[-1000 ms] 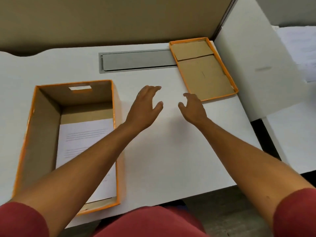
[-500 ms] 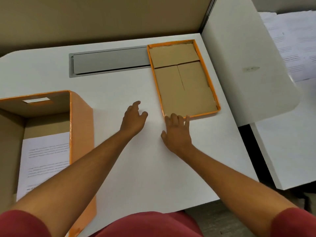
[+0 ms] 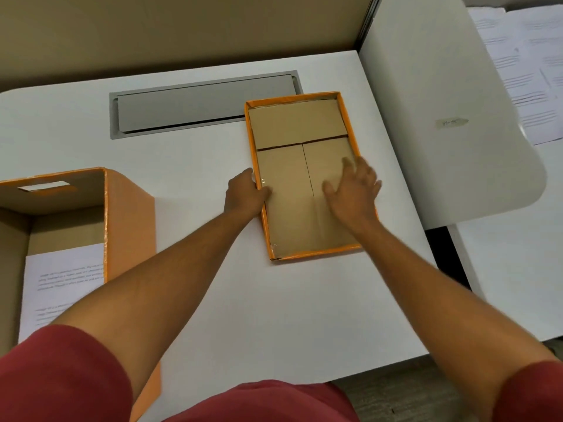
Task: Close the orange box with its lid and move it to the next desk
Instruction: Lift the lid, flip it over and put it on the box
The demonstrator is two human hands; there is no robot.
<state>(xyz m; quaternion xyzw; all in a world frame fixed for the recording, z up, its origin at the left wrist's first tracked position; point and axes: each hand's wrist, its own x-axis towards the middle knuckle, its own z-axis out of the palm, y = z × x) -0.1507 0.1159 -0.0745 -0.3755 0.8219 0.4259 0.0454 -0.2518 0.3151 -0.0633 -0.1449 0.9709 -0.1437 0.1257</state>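
printed sheet (image 3: 65, 280) in orange box (image 3: 129, 220), small label (image 3: 451, 122), text illegible

White desk top (image 3: 213, 300), rounded at far left corner. Grey rectangular cover plate (image 3: 201, 108) set flush into the desk near its back edge, long side running left-right. Tan partition wall (image 3: 182, 28) stands behind the desk. White divider panel (image 3: 432, 117) with rounded corner stands at the right edge; a small label (image 3: 451, 122) is stuck on it, writing too small to read. Printed sheets (image 3: 527, 65) lie on the surface beyond the panel. Red cloth (image 3: 259, 402) at the bottom edge.
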